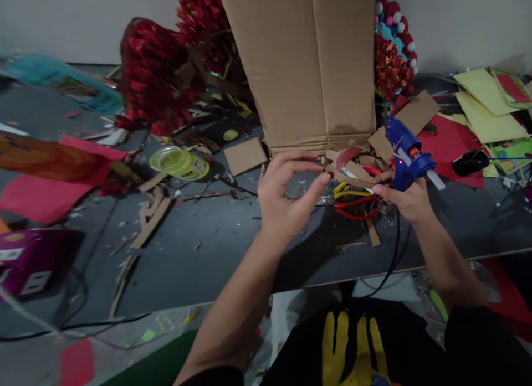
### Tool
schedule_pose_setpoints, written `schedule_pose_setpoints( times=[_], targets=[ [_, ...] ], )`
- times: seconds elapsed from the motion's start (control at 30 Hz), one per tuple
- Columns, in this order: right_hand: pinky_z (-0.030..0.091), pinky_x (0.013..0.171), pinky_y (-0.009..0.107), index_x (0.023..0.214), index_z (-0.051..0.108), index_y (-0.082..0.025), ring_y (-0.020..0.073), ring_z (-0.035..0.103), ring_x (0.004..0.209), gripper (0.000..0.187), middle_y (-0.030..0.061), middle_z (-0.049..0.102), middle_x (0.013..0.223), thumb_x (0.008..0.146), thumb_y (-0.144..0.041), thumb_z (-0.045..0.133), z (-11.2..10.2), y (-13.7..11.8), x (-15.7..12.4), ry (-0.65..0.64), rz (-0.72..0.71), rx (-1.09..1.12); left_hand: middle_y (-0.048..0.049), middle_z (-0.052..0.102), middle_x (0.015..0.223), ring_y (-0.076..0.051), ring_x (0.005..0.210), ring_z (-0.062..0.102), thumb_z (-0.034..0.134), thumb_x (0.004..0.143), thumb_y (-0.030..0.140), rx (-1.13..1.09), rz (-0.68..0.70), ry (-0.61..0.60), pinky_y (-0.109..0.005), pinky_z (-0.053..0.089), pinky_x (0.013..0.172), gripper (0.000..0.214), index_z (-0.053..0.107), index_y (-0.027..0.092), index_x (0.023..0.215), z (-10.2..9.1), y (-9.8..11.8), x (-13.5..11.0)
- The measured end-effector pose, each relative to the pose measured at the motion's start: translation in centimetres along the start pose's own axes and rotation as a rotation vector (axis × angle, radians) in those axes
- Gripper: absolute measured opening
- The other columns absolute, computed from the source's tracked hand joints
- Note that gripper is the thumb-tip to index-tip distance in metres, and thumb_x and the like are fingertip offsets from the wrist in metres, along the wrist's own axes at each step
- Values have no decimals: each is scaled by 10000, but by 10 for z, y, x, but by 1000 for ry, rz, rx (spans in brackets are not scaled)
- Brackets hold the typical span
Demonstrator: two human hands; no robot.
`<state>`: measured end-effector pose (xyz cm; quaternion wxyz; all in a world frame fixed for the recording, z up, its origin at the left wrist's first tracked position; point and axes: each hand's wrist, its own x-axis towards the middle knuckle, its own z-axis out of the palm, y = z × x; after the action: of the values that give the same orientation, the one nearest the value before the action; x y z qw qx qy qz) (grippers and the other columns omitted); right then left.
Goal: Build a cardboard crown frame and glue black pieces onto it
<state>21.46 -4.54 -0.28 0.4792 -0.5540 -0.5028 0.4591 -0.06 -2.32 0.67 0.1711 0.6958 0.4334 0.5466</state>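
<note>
My left hand pinches the left end of a bent cardboard strip between thumb and fingertips. My right hand is wrapped around a blue hot glue gun with a small red light on it. A clear glue stick sticks out of its rear. The right thumb and fingertips also meet the strip's right end. Red-handled scissors and a yellow handle lie on the table just below the strip. Behind it stands a tall cardboard panel.
Red tissue-covered shapes stand at the back left. A yellow-green jar lies near cardboard scraps. A purple box sits far left. Yellow and red papers cover the right. A black cord hangs over the table's front edge.
</note>
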Motion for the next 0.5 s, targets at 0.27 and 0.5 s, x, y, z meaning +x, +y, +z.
schedule_pose_setpoints(
  times=[0.27, 0.5],
  targets=[
    [495, 599, 266, 896, 628, -191, 71, 518, 549, 412, -24, 649, 733, 578, -395, 793, -2, -8, -2, -108, -10, -3, -54, 628, 1130, -195, 1073, 585, 652, 786, 356, 25, 167, -266, -372, 494, 919, 185, 654, 214, 905, 1, 5, -1],
    [456, 525, 223, 789, 644, -196, 59, 488, 533, 286, -31, 637, 713, 627, -396, 770, -7, -1, -1, -135, -5, -31, -50, 668, 1081, -184, 1006, 622, 663, 784, 331, 78, 290, -293, -365, 506, 883, 160, 667, 226, 904, 0, -3, 1]
  ],
)
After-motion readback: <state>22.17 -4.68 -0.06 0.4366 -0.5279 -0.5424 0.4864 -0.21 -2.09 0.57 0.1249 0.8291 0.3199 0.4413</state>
